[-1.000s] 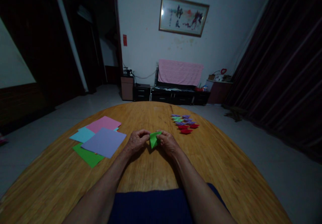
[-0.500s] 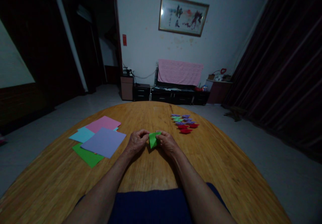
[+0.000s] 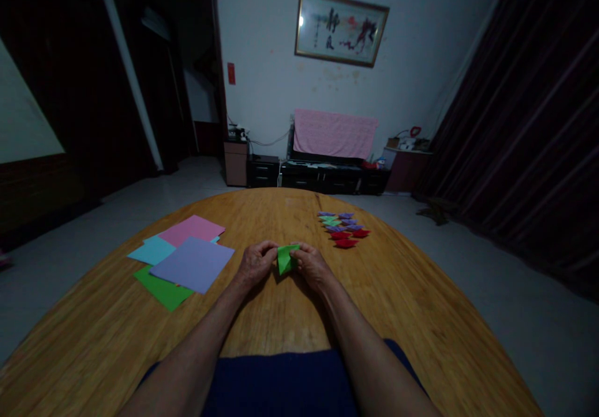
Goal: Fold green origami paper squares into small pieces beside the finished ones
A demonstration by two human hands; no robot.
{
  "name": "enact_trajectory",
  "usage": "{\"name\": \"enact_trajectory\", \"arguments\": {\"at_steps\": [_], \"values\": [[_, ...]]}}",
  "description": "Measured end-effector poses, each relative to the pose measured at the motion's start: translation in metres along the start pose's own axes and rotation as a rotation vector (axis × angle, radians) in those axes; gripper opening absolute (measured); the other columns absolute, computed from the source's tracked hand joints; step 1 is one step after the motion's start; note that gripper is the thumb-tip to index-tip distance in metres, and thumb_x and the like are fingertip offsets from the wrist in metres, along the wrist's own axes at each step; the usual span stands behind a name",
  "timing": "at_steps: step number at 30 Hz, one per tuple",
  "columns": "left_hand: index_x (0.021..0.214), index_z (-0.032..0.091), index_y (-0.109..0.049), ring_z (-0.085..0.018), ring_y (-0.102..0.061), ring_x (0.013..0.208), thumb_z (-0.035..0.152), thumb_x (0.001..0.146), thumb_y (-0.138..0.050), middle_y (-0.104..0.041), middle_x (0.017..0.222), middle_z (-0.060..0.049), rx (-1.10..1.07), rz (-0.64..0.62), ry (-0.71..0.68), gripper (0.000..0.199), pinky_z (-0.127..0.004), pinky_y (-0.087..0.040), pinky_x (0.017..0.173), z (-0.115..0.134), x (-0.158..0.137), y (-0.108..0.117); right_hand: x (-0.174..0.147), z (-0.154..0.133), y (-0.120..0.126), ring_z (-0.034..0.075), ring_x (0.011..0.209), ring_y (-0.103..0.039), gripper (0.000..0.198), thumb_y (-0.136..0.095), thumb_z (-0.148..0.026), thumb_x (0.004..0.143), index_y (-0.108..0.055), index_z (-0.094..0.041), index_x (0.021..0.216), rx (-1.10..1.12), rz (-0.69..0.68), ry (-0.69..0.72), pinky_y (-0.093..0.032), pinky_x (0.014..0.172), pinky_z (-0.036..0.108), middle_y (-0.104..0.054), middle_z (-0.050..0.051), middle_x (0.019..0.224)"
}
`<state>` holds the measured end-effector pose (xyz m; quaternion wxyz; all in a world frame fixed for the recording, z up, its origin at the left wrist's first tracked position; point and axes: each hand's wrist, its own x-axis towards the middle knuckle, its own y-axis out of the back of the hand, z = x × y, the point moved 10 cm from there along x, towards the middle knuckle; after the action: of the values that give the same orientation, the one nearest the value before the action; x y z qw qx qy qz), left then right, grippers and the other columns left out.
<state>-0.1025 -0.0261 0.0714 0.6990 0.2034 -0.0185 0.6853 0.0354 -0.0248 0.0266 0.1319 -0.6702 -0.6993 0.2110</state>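
A folded piece of green paper (image 3: pixel 285 261) is held between my two hands, above the middle of the round table. My right hand (image 3: pixel 312 265) pinches its right side, with the thumb on the front face. At the paper's upper left corner, my left hand (image 3: pixel 256 262) has thumb and fingers closed on the edge. One point of the paper hangs downward. The fingers behind the paper are hidden.
On the left of the wooden table (image 3: pixel 374 317) lie loose square sheets: purple (image 3: pixel 194 264), pink (image 3: pixel 193 230), light blue (image 3: pixel 152 251) and green (image 3: pixel 163 289). Several small folded paper pieces, including a red one (image 3: pixel 346 243), stand in rows at the right.
Hardly anything differs. Both hands keep their hold on the green paper in the same place, and the view has shifted very slightly.
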Motion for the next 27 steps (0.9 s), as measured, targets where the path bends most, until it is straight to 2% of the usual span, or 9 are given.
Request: {"name": "enact_trajectory", "arguments": {"at_steps": [6,14,19,27], "values": [[0.075,0.017,-0.069,-0.015,-0.06,0.068,0.032,0.078,-0.052,-0.066,0.067,0.0,0.088,-0.006,-0.075,0.023,-0.023,-0.044,0.063,0.003,0.002,0.003,-0.002,-0.001,0.001,0.01,0.048,-0.052,0.029,-0.072,-0.021,0.055,-0.061,-0.018,0.082,-0.077,-0.012,0.011,-0.041,0.047,0.02,-0.059,-0.004,0.058],[0.08,0.018,-0.069,-0.014,-0.06,0.072,0.025,0.085,-0.049,-0.065,0.075,-0.002,0.295,-0.068,-0.269,0.022,-0.024,-0.043,0.067,0.027,-0.003,-0.003,-0.009,-0.015,-0.01,0.013,0.057,-0.057,0.025,-0.076,-0.034,0.066,-0.065,-0.019,0.083,-0.314,-0.09,0.084,-0.041,0.049,0.021,-0.061,-0.001,0.066],[0.084,0.018,-0.071,-0.015,-0.061,0.077,0.024,0.087,-0.05,-0.067,0.08,-0.004,0.269,-0.098,-0.315,0.022,-0.026,-0.045,0.071,0.032,-0.005,-0.006,-0.008,-0.011,-0.01,0.014,0.059,-0.06,0.027,-0.076,-0.039,0.068,-0.064,-0.02,0.085,-0.275,-0.135,0.085,-0.044,0.053,0.024,-0.062,0.0,0.069],[0.075,0.017,-0.07,-0.015,-0.06,0.07,0.022,0.082,-0.054,-0.067,0.074,-0.004,0.253,-0.073,-0.326,0.018,-0.026,-0.044,0.067,0.036,-0.005,-0.002,-0.008,-0.012,-0.009,0.014,0.062,-0.06,0.027,-0.077,-0.04,0.068,-0.064,-0.019,0.081,-0.303,-0.153,0.088,-0.046,0.058,0.027,-0.061,0.0,0.068]]}}
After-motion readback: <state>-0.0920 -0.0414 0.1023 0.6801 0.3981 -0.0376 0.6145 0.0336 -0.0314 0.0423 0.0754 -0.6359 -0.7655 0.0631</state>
